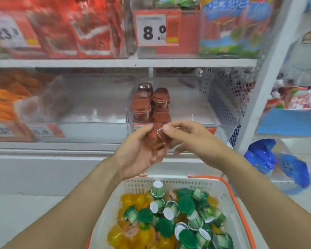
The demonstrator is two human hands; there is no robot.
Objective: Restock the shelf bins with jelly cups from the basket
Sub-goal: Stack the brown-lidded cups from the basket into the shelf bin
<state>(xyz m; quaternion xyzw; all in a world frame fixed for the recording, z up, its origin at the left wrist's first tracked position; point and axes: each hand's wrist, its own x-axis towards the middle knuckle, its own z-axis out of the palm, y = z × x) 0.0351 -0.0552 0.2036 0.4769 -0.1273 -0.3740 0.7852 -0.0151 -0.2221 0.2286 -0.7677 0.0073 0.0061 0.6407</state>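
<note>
Currently, both hands were raised in front of the clear shelf bin (185,112): left hand (140,150) cupped around red jelly cups (159,136), right hand (188,135) pinching one of them at the top between thumb and fingers. More red cups (151,103) stood stacked at the bin's left side. Below the arms, the white basket (228,200) with orange trim held green-lidded cups (185,205) and yellow cups (133,200).

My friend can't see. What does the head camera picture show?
Both hands, left hand and right hand, hold small reddish-brown jelly cups before a clear plastic shelf bin with matching stacked cups. Below, a white plastic basket holds green and yellow cups.
</note>
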